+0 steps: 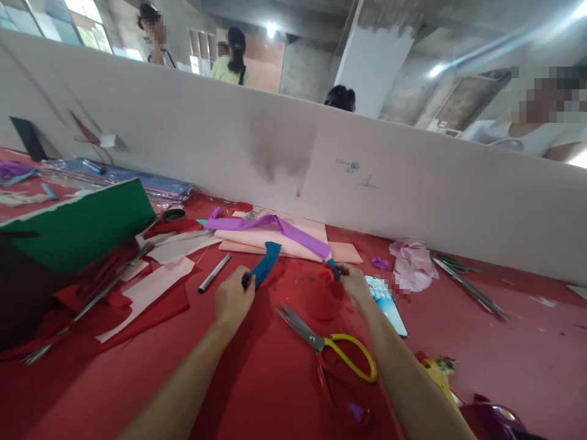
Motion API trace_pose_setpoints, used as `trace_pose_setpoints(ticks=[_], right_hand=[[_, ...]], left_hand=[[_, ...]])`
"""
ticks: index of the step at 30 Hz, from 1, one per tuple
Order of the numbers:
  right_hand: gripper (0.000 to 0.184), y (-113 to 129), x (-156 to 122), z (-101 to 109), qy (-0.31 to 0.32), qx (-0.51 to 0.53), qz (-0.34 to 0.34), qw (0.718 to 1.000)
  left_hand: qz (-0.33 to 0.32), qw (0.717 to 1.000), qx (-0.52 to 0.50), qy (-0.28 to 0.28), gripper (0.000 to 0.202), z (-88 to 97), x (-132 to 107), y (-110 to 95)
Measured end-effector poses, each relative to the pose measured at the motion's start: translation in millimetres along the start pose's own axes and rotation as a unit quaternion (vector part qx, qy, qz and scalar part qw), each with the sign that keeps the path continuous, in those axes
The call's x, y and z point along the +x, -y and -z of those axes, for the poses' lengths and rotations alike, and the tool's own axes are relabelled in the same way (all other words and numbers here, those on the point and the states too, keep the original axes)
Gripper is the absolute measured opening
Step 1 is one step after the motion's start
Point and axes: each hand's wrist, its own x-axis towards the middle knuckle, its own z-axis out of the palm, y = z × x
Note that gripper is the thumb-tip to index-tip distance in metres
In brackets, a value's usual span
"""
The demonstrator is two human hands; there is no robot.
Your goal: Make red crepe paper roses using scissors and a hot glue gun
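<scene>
My left hand (233, 299) is closed, pinching one end of a blue strip of paper or cloth (265, 264) that arches up over the red table (275, 379). My right hand (354, 282) is closed on the strip's other end, beside a small red crumpled piece (326, 274). Behind the strip lies a purple strip (275, 227) on a stack of pink sheets (275, 241). Yellow-handled scissors (330, 348) lie between my forearms. A phone (387, 302) rests just right of my right hand.
A green sheet (82, 223) and pink and red offcuts (151, 287) lie at the left, with a silver pen (214, 272) and long metal rods (87, 302). Crumpled pink paper (413, 263) and more rods (468, 284) sit right. A white partition (321, 165) stands behind; people work beyond it.
</scene>
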Motion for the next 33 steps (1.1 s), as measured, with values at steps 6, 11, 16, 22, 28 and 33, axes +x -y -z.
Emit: trace_pose_setpoints(ticks=[6, 11, 16, 22, 28, 33], right_hand=[[0.031, 23, -28, -8, 0.034, 0.177, -0.045, 0.983], [0.024, 44, -72, -17, 0.047, 0.280, -0.084, 0.955], [0.020, 52, -107, -29, 0.064, 0.345, -0.114, 0.929], [0.022, 54, -115, -29, 0.078, 0.357, -0.125, 0.922], [0.021, 56, -116, -28, 0.096, 0.327, -0.128, 0.931], [0.022, 48, -115, -32, 0.106, 0.345, -0.147, 0.921]], left_hand=[[0.021, 0.998, 0.053, 0.036, 0.010, 1.0, 0, -1], [-0.043, 0.995, -0.073, -0.050, 0.038, 17.6, -11, -26], [0.100, 0.814, -0.494, 0.287, 0.044, 29.1, -31, -80], [0.141, 0.720, -0.585, 0.345, 0.060, 15.5, -47, -106], [0.125, 0.683, -0.617, 0.370, 0.062, 9.8, -51, -91], [0.123, 0.628, -0.661, 0.391, 0.061, 15.6, -49, -93]])
